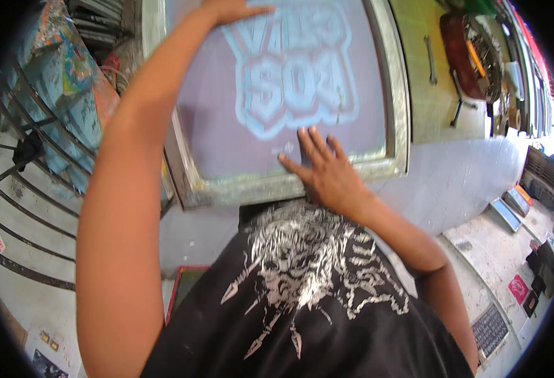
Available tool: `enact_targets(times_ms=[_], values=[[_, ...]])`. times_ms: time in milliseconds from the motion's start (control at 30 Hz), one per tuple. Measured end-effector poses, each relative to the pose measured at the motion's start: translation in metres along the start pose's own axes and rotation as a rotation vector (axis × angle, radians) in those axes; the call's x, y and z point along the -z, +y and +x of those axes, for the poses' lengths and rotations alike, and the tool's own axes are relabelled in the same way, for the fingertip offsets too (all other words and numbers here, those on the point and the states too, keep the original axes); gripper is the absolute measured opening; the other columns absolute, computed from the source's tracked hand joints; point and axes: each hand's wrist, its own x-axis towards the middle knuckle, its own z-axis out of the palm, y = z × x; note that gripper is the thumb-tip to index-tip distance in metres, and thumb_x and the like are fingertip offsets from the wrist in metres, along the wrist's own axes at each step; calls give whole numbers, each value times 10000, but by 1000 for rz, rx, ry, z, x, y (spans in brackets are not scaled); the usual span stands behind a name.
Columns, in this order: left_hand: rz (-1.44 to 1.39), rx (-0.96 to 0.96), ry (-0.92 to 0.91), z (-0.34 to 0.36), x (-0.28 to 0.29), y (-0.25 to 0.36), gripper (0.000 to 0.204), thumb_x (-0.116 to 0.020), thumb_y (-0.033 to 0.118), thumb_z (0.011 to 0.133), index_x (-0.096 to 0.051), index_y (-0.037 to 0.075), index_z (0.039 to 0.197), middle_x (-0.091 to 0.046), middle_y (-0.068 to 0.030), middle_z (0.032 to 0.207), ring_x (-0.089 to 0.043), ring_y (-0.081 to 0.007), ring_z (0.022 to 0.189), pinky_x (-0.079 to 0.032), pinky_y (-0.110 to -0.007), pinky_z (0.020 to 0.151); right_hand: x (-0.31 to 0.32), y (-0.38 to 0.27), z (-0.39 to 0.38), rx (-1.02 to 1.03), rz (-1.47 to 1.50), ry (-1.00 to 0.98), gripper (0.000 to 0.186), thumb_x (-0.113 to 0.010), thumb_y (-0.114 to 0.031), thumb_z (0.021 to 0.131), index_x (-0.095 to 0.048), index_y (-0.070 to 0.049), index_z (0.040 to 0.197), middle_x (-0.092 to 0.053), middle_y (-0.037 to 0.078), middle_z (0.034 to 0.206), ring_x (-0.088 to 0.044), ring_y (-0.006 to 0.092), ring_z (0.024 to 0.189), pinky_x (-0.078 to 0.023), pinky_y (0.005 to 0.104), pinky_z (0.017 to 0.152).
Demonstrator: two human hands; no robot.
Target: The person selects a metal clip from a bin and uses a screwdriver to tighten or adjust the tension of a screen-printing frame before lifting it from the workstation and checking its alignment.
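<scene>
Screen-printing frame (398,94): I see it at top centre.
Left hand (229,9): over its mesh (211,138), at my view's upper edge.
Right hand (332,178): across its lower rail (245,190).
Wrench (431,60): upper right, between frame and tray (454,57).
Tray: right of the wrench, a tool (476,59) inside.
Bars (26,273): left side of my feed.

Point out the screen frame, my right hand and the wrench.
Screen frame (245,191): head view, on its lower rail.
Right hand (335,183): head view, on the back of the hand.
Wrench (430,60): head view, on the middle of its shaft.
</scene>
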Motion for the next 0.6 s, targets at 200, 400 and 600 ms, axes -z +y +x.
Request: enact_targets(times_ms=[200, 400, 600], values=[[-11, 155, 59, 11, 45, 10, 711, -521, 660, 836, -391, 316, 1445, -261, -164, 1538, -197, -343, 1434, -93, -638, 1112, 24, 3, 0, 70, 32, -49, 809, -718, -450, 748, -395, -184, 1441, -266, 314, 1477, -269, 437, 1380, -314, 524, 1069], [-209, 533, 264, 42, 51, 46, 565, -573, 550, 868, -559, 218, 1324, -449, -142, 1381, -337, -329, 1341, -127, -669, 1088, 67, 65, 21, 88, 657, -120, 666, -703, -399, 810, -476, -103, 1362, -494, 224, 1351, -521, 350, 1210, -456, 415, 947], [-177, 570, 394, 50, 47, 54, 497, -668, 469, 816, -640, 161, 1205, -486, -158, 1274, -382, -327, 1270, -137, -663, 1084, 163, 263, 159, -284, 825, 940, 263, -698, -222, 847, -679, 15, 959, -688, 104, 870, -635, 150, 822, -500, 289, 746]])
